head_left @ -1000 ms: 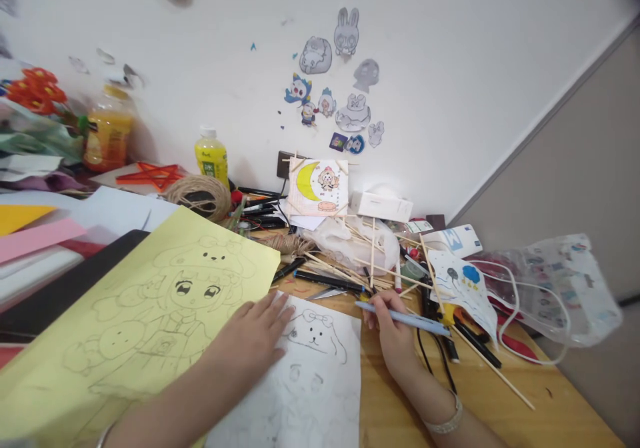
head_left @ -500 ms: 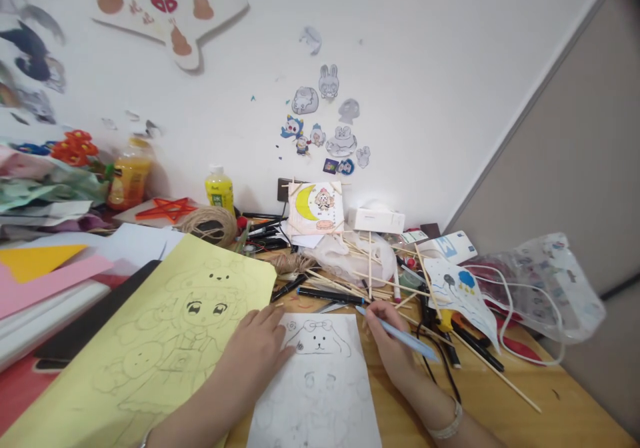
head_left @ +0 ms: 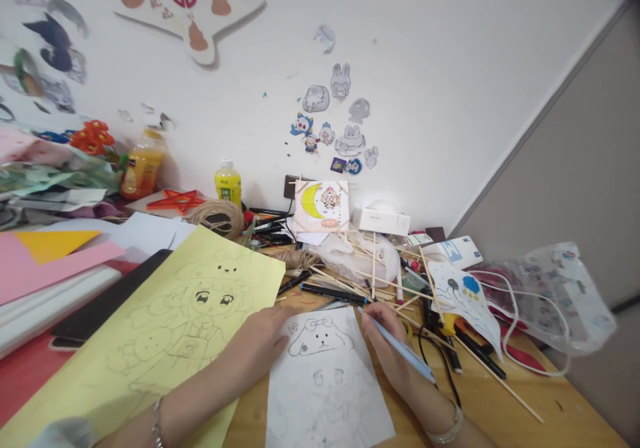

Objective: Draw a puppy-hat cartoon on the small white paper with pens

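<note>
A white sheet with a pencilled cartoon dog lies on the wooden desk in front of me. My left hand rests flat on its left edge, fingers stretched out, overlapping the big yellow sheet that bears a drawn cartoon girl. My right hand is closed round a light blue pen, its tip near the white sheet's upper right corner. A bracelet shows on each wrist.
Thin wooden sticks, black markers, a twine ball, two drink bottles, a moon picture, a printed plastic bag and stacked coloured paper crowd the desk. Stickers cover the wall.
The view tilted up and shifted slightly. My right hand swung the pen from lying sideways to pointing its tip at the white sheet's top right. My left hand stayed on the paper.
</note>
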Available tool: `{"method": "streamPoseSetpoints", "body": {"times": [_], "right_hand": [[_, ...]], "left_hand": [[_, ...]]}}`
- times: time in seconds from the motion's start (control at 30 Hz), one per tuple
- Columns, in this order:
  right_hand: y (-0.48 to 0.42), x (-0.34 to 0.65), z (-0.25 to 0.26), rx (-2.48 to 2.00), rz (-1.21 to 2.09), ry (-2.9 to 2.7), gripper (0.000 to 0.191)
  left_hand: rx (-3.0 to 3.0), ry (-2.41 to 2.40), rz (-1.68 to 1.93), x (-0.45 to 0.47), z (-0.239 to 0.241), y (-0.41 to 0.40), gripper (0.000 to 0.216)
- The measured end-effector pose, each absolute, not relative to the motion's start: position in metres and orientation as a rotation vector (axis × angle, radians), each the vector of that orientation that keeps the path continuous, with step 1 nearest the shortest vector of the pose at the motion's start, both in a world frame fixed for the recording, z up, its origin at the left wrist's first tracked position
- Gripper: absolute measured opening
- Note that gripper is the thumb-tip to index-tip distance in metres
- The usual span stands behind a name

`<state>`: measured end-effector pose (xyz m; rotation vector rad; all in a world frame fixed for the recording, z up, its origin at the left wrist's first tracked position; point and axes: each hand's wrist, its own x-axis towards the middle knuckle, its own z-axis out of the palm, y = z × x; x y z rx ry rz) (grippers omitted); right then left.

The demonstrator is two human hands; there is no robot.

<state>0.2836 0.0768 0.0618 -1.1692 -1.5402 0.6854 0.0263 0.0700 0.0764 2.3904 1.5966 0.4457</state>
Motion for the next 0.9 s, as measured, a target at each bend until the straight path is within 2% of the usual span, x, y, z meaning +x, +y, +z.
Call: {"method": "streamPoseSetpoints", "body": {"times": [0.2, 0.3, 0.47, 0.57, 0.6, 0.63, 0.7, 0.83, 0.9], "right_hand": [[0.075, 0.284, 0.055, -1.163, 0.820, -1.605, 0.017], [0.071, 0.278, 0.064, -1.165, 0.898, -1.540, 0.016], [0.075, 0.272, 0.061, -1.128, 1.040, -1.472, 0.020], [0.082, 0.271, 0.053, -1.120, 1.184, -1.413, 0.026], [0.083, 0.271, 0.051, -1.115, 1.228, -1.406, 0.027], [0.084, 0.271, 0.052, -1.108, 1.264, -1.404, 0.027], [0.083, 0.270, 0.055, -1.094, 1.322, -1.401, 0.027], [0.077, 0.271, 0.063, -1.073, 1.291, -1.434, 0.020], [0.075, 0.272, 0.062, -1.068, 1.231, -1.483, 0.018]], "left_hand": [[2.383, 1.650, 0.336, 0.021, 0.099, 0.059, 0.018], [2.479, 1.700, 0.315, 0.021, 0.106, 0.053, 0.018], [2.661, 1.632, 0.448, 0.036, 0.108, 0.044, 0.033], [2.790, 1.362, 0.513, 0.051, 0.104, 0.029, 0.021], [2.845, 1.209, 0.544, 0.056, 0.101, 0.023, 0.013], [2.932, 1.040, 0.648, 0.060, 0.094, 0.017, 0.017], [3.087, 0.767, 0.646, 0.069, 0.074, 0.009, 0.038], [3.161, 0.699, 0.966, 0.085, 0.012, 0.007, 0.024], [3.125, 0.721, 1.003, 0.090, -0.005, 0.008, 0.025]]}}
